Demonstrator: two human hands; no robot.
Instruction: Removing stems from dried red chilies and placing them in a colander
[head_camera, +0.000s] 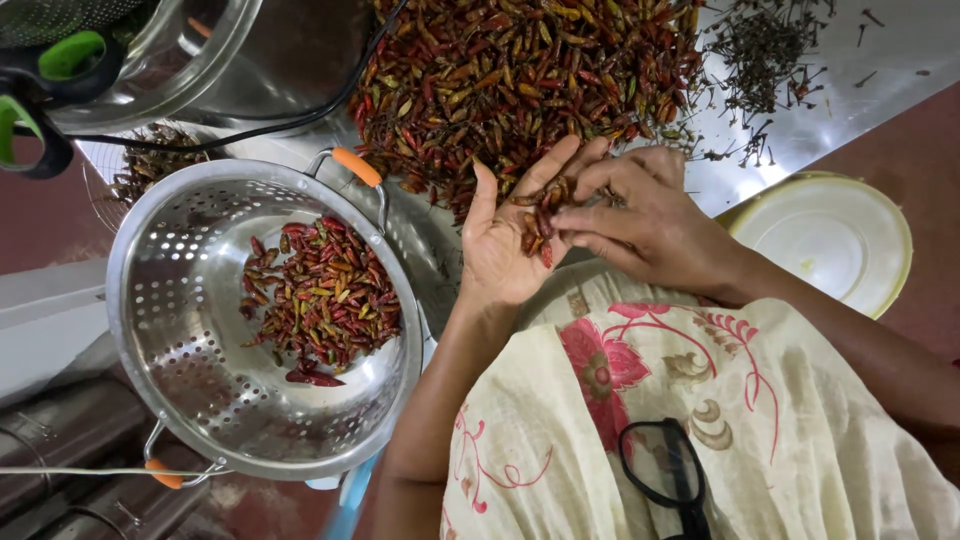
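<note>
1. Left hand (500, 250) is lying palm-up, fingers spread wide, cupping a small bunch of dried red and brown chillies (540, 225) just right of the round perforated steel colander w/ orange handles (180, 330).
2. Right hand (640, 225) is reaching in from the far side of the palm, away from the colander; its fingertips (565, 218) are pinching narrow on one chilli in the cupped bunch. Can't tell if the pod is fully gripped.
3. Bunch is lying roughly along the palm, long axes pointing fingers-to-wrist; right hand is nearer it, approx. touching.
4. Big heap of loose dried chillies (520, 70) is sitting above & right of the colander, on the shiny metal sheet (880, 60), just beyond the left fingertips.
5. Colander is holding a smaller batch of chillies (320, 300); left hand is the nearer one to it.
6. Pile of dark plucked stems (760, 50) is lying far right of the colander, past the heap; pale round plastic lid (830, 240) is lying right of both hands.
</note>
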